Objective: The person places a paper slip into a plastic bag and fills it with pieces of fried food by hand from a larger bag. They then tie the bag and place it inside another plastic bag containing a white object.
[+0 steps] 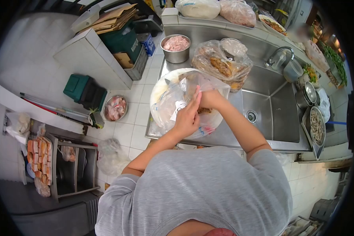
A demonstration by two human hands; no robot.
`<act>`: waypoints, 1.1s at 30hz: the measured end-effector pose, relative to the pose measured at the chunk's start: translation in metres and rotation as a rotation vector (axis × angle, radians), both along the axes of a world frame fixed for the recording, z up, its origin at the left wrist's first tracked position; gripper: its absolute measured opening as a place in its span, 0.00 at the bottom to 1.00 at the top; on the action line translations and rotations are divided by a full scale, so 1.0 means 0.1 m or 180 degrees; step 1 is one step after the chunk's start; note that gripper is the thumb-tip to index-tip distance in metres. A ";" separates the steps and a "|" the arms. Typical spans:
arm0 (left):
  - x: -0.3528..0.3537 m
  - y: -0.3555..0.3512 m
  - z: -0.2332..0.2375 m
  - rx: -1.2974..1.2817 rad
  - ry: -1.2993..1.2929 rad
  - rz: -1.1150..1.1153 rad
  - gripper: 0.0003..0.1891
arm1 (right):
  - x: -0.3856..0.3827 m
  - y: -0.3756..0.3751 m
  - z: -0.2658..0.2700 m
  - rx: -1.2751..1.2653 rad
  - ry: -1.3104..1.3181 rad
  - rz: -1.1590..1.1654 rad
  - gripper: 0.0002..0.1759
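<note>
Beside the sink [281, 114], the left hand [187, 119] touched a plastic bag [173, 99], fingers straight; the right hand [211, 99] hid its fingers; tugging risked tearing

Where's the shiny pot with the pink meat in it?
In the head view, the pot stands on the steel counter, at its far left corner, just left of the clear bag of brown food.

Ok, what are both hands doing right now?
Left hand: open, fingers straight, at the clear bag.
Right hand: fingers hidden, can't tell.
</note>
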State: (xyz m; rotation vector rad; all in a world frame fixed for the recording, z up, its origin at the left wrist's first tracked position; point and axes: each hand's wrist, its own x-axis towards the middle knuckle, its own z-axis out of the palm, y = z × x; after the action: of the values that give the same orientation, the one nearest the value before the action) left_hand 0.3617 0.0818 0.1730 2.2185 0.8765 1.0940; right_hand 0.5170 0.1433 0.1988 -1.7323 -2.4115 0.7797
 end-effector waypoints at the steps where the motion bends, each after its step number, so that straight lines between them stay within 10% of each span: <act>1: 0.00 0.00 0.00 0.0052 0.0013 -0.0018 0.45 | 0.04 0.19 -0.08 -0.0548 0.0194 0.0190 0.23; 5: 0.02 0.09 0.09 0.0259 -0.0049 0.0108 0.45 | 0.18 0.62 -0.86 -0.0437 0.0785 0.0410 0.24; 11: 0.00 0.17 0.15 0.0023 -0.0083 0.0404 0.45 | 0.12 -0.34 -0.29 0.0518 0.1179 -0.0746 0.21; 17: -0.04 0.22 0.37 -0.0143 -0.0133 0.0332 0.45 | 0.44 -0.68 -0.44 0.3704 0.1708 -0.0278 0.19; 24: 0.01 0.22 0.48 -0.0426 -0.0358 -0.0096 0.43 | 0.56 -0.77 0.04 0.2832 0.3265 -0.1228 0.21; 33: -0.03 0.84 0.77 -0.1688 -0.1267 -0.0355 0.39 | 0.14 0.17 0.33 0.3089 0.1355 -0.0130 0.17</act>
State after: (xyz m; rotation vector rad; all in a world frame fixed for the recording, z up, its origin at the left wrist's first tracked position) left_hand 0.3591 0.1659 0.2499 1.5312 0.7490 1.0513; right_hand 0.5307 0.1603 0.2317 -1.0694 -1.9144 -0.0752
